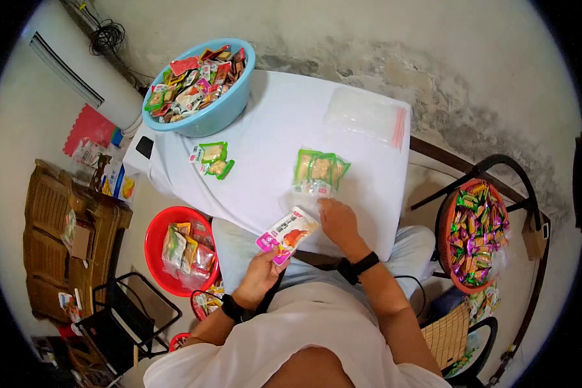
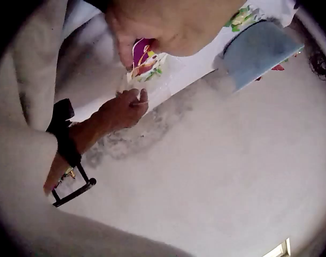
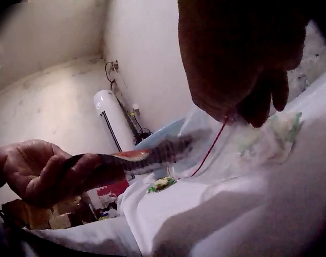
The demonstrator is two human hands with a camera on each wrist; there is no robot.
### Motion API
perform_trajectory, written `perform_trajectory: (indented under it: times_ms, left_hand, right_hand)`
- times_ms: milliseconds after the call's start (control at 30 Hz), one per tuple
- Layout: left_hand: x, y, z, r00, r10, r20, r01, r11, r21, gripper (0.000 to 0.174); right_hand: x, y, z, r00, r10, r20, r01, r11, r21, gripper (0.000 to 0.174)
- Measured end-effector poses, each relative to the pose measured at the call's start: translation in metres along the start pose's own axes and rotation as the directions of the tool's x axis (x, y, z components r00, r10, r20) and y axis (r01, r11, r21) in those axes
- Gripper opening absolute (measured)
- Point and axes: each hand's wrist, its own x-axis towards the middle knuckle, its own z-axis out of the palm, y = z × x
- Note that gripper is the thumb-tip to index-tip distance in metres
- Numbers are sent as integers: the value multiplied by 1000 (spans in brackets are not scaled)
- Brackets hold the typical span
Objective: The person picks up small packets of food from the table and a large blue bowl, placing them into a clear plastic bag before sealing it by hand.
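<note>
My left hand (image 1: 260,277) grips a white and magenta food packet (image 1: 288,234) by its lower end, above my lap at the table's front edge. The right hand (image 1: 340,223) pinches the near edge of a clear bag (image 1: 313,189), whose red strip (image 3: 210,147) shows in the right wrist view. Inside that bag, green-edged packets (image 1: 320,168) lie on the white cloth. In the left wrist view the packet (image 2: 147,64) is partly hidden by the left hand (image 2: 168,24), and the right hand (image 2: 125,110) is beyond it.
A blue basin (image 1: 204,119) heaped with packets stands at the table's back left. Two green-edged packets (image 1: 215,160) and a phone (image 1: 144,147) lie nearby. Clear bags (image 1: 362,119) lie back right. Red tubs (image 1: 154,249) (image 1: 449,258) flank the table.
</note>
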Motion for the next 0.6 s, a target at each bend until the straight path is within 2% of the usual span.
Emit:
perform_trajectory:
  times_ms: [67,200,367,433,467,500,533,567,600]
  left_hand:
    - [0,-1,12,1000,19,-1,-19,998,-60,30]
    - [17,2,32,992,108,59,-103,991,-84,30]
    - [69,-9,54,979,200,42,-190,967,-169,27]
    - [120,-23,35,986,146,74,-121,953,-277,26]
    - [157,-37,10,975,148,168,-105,965,-241,18]
    - [185,-48,-5,974,150,172,-106,965,-241,18]
    - [208,-58,-14,856,392,336,-449,887,110,18]
    - [219,-61,-17,662,507,552,-739,566,366,22]
    - [215,-52,-9,658,530,535,-747,552,372,22]
  right_hand:
    - [2,-6,-4,981,-63,-184,80,993,87,15]
    - [3,-9,-10,982,-89,-165,110,986,126,13]
    - [4,-11,-8,965,-191,-180,201,979,40,17]
    - [5,-15,-11,954,-202,-220,224,971,79,18]
    - [5,-17,-12,944,-208,-256,245,962,121,20]
    - [4,-15,-11,943,-210,-258,247,962,118,20]
    - [4,-13,-10,947,-208,-244,237,967,96,20]
    - [4,-12,-7,950,-212,-228,235,969,79,20]
    - [4,-12,-3,944,-237,-227,263,960,92,20]
